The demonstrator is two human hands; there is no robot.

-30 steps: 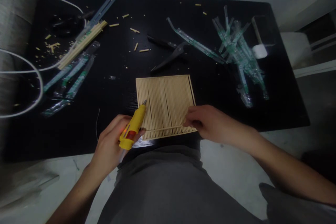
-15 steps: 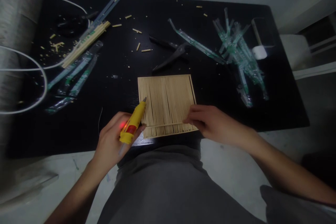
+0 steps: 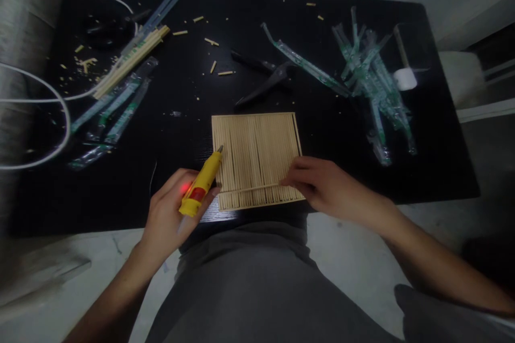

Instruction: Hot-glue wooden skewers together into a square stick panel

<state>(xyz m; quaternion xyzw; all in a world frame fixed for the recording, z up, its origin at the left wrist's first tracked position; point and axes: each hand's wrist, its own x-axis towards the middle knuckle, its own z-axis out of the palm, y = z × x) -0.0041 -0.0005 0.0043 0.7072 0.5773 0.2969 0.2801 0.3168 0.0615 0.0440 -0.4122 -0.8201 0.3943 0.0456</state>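
My left hand [image 3: 171, 206] is closed around a yellow glue gun [image 3: 204, 179], whose metal nozzle points up over the left part of a panel of wooden sticks [image 3: 257, 144]. A red light glows beside the gun's body. Across the lower part of the panel lies a single thin stick [image 3: 249, 189], running left to right. The fingers of my right hand [image 3: 317, 179] pinch its right end. My left thumb is close to the stick's left end; whether it touches cannot be made out.
Dark pliers or cutters [image 3: 267, 83] lie beyond the panel on the black table [image 3: 181, 134]. Crumpled clear-and-green wrappers [image 3: 378, 86] are at the right, near a white adapter [image 3: 404, 79]. A bundle of sticks [image 3: 132, 61] and a looping white cable [image 3: 66, 118] occupy the left.
The view has shifted slightly. Both hands keep their hold, and the glue gun and stick stay in nearly the same place on the panel.
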